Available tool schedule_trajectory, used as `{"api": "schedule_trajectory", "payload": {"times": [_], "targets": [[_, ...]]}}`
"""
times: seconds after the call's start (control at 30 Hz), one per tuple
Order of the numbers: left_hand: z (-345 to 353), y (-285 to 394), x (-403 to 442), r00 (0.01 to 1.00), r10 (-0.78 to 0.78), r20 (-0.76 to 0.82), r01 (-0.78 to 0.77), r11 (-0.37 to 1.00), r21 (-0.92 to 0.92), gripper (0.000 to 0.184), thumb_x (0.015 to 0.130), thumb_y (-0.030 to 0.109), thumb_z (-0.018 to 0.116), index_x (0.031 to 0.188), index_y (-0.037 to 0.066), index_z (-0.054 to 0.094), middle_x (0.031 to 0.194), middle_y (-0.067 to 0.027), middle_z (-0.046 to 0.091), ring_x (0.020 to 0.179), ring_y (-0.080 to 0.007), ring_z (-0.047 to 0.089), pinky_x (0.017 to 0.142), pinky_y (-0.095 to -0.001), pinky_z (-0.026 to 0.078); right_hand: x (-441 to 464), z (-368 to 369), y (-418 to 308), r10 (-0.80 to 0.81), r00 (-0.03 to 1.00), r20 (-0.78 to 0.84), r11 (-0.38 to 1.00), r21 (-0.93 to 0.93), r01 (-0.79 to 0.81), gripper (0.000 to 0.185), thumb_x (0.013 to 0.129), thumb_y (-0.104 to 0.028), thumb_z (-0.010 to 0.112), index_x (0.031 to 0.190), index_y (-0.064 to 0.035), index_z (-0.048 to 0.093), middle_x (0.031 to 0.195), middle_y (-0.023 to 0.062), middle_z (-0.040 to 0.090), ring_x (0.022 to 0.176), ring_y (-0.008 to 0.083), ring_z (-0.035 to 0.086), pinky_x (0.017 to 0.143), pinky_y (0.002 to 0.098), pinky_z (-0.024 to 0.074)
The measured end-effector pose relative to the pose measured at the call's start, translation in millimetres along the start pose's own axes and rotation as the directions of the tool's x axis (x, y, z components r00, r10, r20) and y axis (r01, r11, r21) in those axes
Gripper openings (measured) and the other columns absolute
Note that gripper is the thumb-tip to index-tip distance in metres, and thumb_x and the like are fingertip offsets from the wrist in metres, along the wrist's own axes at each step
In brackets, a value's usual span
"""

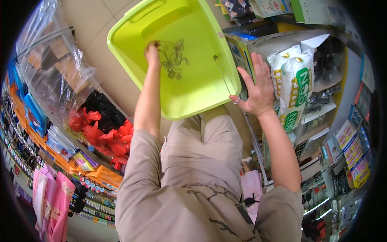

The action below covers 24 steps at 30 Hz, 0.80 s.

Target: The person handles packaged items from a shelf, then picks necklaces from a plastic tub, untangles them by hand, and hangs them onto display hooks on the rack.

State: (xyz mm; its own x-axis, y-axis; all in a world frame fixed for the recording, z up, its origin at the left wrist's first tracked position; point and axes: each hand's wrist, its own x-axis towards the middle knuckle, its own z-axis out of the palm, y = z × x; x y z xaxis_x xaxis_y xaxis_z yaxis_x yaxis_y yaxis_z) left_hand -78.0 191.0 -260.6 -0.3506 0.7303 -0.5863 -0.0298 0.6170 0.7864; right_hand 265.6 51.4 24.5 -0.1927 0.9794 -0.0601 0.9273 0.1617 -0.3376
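Observation:
A lime-green plastic tub [201, 24] lies in front of my legs. My left hand [152, 52] reaches inside it, fingers closed on a tangle of thin dark cord [175, 58] with small round pieces at its lower end. Over the tub's right rim, my right hand [260, 88] is open, fingers stretched upward and thumb out to the left. A thin double strand [225, 76] with a dark end runs along the tub's right wall up to this thumb, where a small silver ring shows. Whether the strand hangs from the thumb, I cannot tell.
White-and-green plastic packs [296, 80] stand on a shelf unit close by my right hand. Clear plastic-wrapped boxes [60, 56], red bags [107, 135] and an orange rack [105, 175] line the left. Pink bags [52, 201] hang lower left. Tiled floor [90, 24] shows around the tub.

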Motion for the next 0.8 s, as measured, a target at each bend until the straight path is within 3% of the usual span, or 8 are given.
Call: {"api": "schedule_trajectory", "payload": {"times": [0.07, 0.13, 0.2, 0.3, 0.43, 0.53, 0.7, 0.8], "targets": [[-3, 10, -40, 0.999, 0.015, -0.031, -0.016, 1.0, -0.024, 0.032, 0.099, 0.026, 0.051, 0.095, 0.001, 0.071, 0.095, -0.0104, 0.072, 0.089, -0.0198, 0.066, 0.076, -0.0336, 0.048, -1, -1, 1, 0.0, 1.0, -0.022, 1.0, 0.013, 0.001, 0.072, 0.084, -0.065, 0.067, 0.127, -0.0071, 0.066, 0.162, 0.0213, 0.034, 0.149, 0.0381, 0.036, 0.12, 0.0483, 0.0317], [-13, 17, -85, 0.986, 0.166, 0.027, -0.168, 0.961, 0.22, 0.033, 0.1, 0.025, 0.048, 0.096, -0.001, 0.069, 0.094, -0.0102, 0.07, 0.088, -0.017, 0.063, 0.078, -0.0326, 0.047, -2, 0, 0, 0.001, 0.999, -0.034, 1.0, 0.025, 0.0, 0.071, 0.084, -0.064, 0.068, 0.126, -0.0066, 0.066, 0.163, 0.0208, 0.034, 0.149, 0.037, 0.035, 0.12, 0.0477, 0.0312], [-18, 35, -133, 0.958, 0.277, 0.072, -0.286, 0.938, 0.196, 0.028, 0.101, 0.021, 0.052, 0.095, -0.001, 0.069, 0.085, -0.0069, 0.066, 0.076, -0.013, 0.055, 0.075, -0.0272, 0.044, -3, 0, 1, 0.004, 0.999, -0.033, 1.0, 0.024, -0.003, 0.07, 0.084, -0.063, 0.068, 0.125, -0.0061, 0.066, 0.163, 0.0206, 0.033, 0.15, 0.0364, 0.034, 0.121, 0.0473, 0.0307], [-29, 57, -182, 0.95, 0.281, 0.138, -0.297, 0.948, 0.117, 0.022, 0.103, 0.02, 0.056, 0.102, 0.0, 0.066, 0.086, -0.0062, 0.066, 0.084, -0.0141, 0.06, 0.084, -0.0295, 0.045, -3, 0, 3, -0.003, 0.999, -0.043, 0.999, 0.035, 0.004, 0.071, 0.084, -0.064, 0.068, 0.124, -0.0054, 0.066, 0.163, 0.0203, 0.033, 0.151, 0.036, 0.033, 0.121, 0.0466, 0.03], [-33, 94, -219, 0.954, 0.278, 0.117, -0.262, 0.956, -0.136, 0.021, 0.104, 0.016, 0.06, 0.113, -0.003, 0.064, 0.085, -0.0033, 0.064, 0.073, -0.0094, 0.056, 0.076, -0.0251, 0.048, -4, -1, 3, -0.001, 0.999, -0.046, 0.999, 0.042, 0.003, 0.07, 0.084, -0.064, 0.068, 0.123, -0.0057, 0.065, 0.163, 0.0202, 0.032, 0.151, 0.0361, 0.033, 0.122, 0.0468, 0.0298], [-44, 123, -239, 0.953, 0.198, 0.229, -0.093, 0.911, -0.402, 0.023, 0.104, 0.012, 0.06, 0.119, -0.005, 0.064, 0.082, -0.0026, 0.06, 0.072, -0.0096, 0.054, 0.077, -0.024, 0.048, -5, -1, 1, -0.005, 0.999, -0.044, 0.999, 0.04, 0.007, 0.07, 0.084, -0.064, 0.067, 0.123, -0.006, 0.065, 0.163, 0.0205, 0.032, 0.151, 0.0368, 0.033, 0.121, 0.0475, 0.0299], [-57, 159, -269, 0.92, 0.285, 0.267, -0.176, 0.913, -0.369, 0.036, 0.104, 0.014, 0.048, 0.13, -0.007, 0.061, 0.059, 0.0035, 0.041, 0.057, -0.0075, 0.039, 0.08, -0.0324, 0.048, -2, -4, -1, -0.022, 0.999, -0.046, 0.999, 0.027, 0.023, 0.07, 0.085, -0.065, 0.067, 0.124, -0.0061, 0.066, 0.163, 0.022, 0.032, 0.15, 0.0392, 0.033, 0.12, 0.0493, 0.0307], [-66, 169, -284, 0.936, 0.191, 0.296, -0.058, 0.912, -0.406, 0.036, 0.105, 0.017, 0.048, 0.129, -0.007, 0.061, 0.06, 0.0032, 0.041, 0.057, -0.0077, 0.039, 0.079, -0.0323, 0.047, -2, -4, -3, -0.022, 0.999, -0.04, 1.0, 0.011, 0.022, 0.07, 0.085, -0.064, 0.067, 0.125, -0.0059, 0.066, 0.163, 0.0226, 0.032, 0.149, 0.0401, 0.033, 0.12, 0.0498, 0.0306]]}}
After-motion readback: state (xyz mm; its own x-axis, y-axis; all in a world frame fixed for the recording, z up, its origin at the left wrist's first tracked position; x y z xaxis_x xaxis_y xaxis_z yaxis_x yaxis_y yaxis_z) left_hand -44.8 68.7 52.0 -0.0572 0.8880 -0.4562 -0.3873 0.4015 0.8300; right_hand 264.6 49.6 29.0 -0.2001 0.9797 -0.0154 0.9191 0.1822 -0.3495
